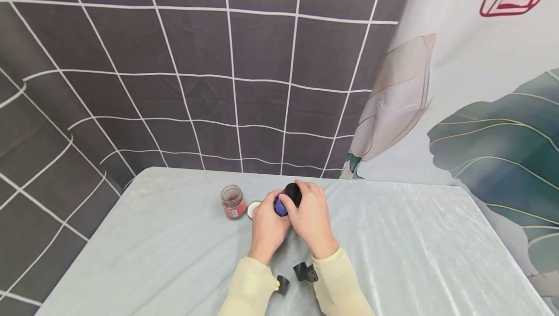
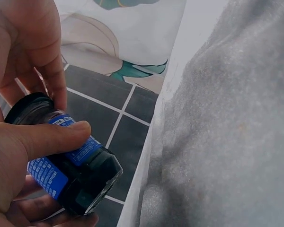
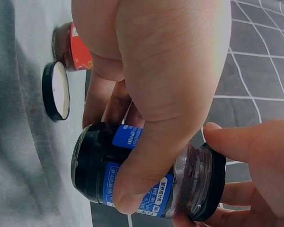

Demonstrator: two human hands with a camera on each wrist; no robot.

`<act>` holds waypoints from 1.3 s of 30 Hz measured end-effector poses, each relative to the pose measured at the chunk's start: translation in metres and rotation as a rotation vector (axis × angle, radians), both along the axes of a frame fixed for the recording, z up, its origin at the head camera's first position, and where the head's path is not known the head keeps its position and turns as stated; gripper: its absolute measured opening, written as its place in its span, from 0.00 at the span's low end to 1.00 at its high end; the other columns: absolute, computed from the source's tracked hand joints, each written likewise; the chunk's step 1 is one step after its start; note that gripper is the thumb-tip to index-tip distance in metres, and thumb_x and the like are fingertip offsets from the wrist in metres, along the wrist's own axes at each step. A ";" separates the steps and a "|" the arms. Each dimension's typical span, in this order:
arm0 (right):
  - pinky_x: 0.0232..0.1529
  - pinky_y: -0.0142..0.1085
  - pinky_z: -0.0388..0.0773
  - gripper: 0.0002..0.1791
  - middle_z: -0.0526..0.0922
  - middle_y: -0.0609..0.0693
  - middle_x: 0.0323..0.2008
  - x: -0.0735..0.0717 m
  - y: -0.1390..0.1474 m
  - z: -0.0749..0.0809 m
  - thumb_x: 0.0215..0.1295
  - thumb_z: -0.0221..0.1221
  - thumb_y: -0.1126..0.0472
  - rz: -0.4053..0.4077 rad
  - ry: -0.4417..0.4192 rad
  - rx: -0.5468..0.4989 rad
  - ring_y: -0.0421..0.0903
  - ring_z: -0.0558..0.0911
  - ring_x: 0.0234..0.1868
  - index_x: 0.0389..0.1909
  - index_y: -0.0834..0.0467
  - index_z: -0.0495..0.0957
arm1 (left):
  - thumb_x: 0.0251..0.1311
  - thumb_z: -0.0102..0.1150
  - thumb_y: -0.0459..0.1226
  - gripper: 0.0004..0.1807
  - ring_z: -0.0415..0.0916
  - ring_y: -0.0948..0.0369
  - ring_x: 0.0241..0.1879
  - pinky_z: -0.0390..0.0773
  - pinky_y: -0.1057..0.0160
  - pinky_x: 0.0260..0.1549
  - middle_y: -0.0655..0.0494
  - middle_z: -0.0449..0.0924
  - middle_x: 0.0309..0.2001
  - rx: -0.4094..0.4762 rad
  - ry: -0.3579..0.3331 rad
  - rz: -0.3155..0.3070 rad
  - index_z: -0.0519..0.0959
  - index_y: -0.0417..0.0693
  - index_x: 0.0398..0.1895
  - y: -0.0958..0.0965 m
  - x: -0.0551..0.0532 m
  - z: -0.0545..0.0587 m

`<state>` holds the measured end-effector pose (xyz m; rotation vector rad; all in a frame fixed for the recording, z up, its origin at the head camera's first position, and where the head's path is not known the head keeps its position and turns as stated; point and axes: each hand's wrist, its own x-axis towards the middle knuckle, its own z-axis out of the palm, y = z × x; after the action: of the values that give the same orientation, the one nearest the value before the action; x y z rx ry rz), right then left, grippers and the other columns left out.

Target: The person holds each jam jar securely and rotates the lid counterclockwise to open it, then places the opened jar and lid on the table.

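A glass jar (image 2: pixel 97 177) with dark contents and a blue label is held tilted in the air above the table. My left hand (image 1: pixel 267 228) grips its body, with the thumb (image 2: pixel 66 137) lying across the label. At the other end, my right hand (image 1: pixel 315 219) holds the black lid (image 3: pixel 213 182), fingers around its rim. The lid sits on the jar's neck. To the left of the hands stands a lidless glass jar (image 1: pixel 233 203) with a red label. Between that jar and my left hand, a loose lid (image 1: pixel 253 209) shows its white inside.
A pale grey cloth (image 1: pixel 174 248) covers the table. Behind it hangs a dark grid-patterned curtain (image 1: pixel 257 46), with a leaf-printed white curtain (image 1: pixel 406 151) at the right. Black wrist devices (image 1: pixel 305 272) sit at both cuffs.
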<state>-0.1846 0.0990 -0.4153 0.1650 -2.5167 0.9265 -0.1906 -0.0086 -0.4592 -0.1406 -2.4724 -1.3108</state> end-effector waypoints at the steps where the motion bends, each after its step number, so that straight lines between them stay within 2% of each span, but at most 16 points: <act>1: 0.53 0.56 0.75 0.27 0.81 0.68 0.48 0.000 0.000 0.000 0.64 0.67 0.55 0.003 0.001 -0.001 0.66 0.77 0.50 0.54 0.73 0.79 | 0.54 0.72 0.37 0.24 0.84 0.48 0.48 0.82 0.50 0.49 0.44 0.86 0.48 0.001 0.000 -0.001 0.80 0.40 0.55 0.000 0.000 0.000; 14: 0.54 0.55 0.75 0.27 0.81 0.67 0.51 -0.001 0.002 -0.002 0.63 0.68 0.56 0.047 -0.007 -0.003 0.65 0.77 0.52 0.56 0.72 0.78 | 0.58 0.70 0.40 0.24 0.83 0.50 0.49 0.82 0.51 0.50 0.46 0.85 0.50 0.016 -0.042 0.002 0.80 0.42 0.57 -0.002 0.001 0.000; 39: 0.55 0.54 0.75 0.28 0.82 0.66 0.52 0.000 0.004 0.001 0.62 0.69 0.54 0.072 -0.006 0.014 0.64 0.78 0.52 0.56 0.71 0.78 | 0.55 0.72 0.38 0.25 0.84 0.49 0.48 0.82 0.51 0.50 0.45 0.86 0.49 0.005 -0.040 0.005 0.80 0.41 0.56 -0.002 0.000 0.001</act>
<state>-0.1849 0.1033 -0.4144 0.2591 -2.5379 0.9382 -0.1907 -0.0104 -0.4582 -0.1074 -2.5007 -1.3300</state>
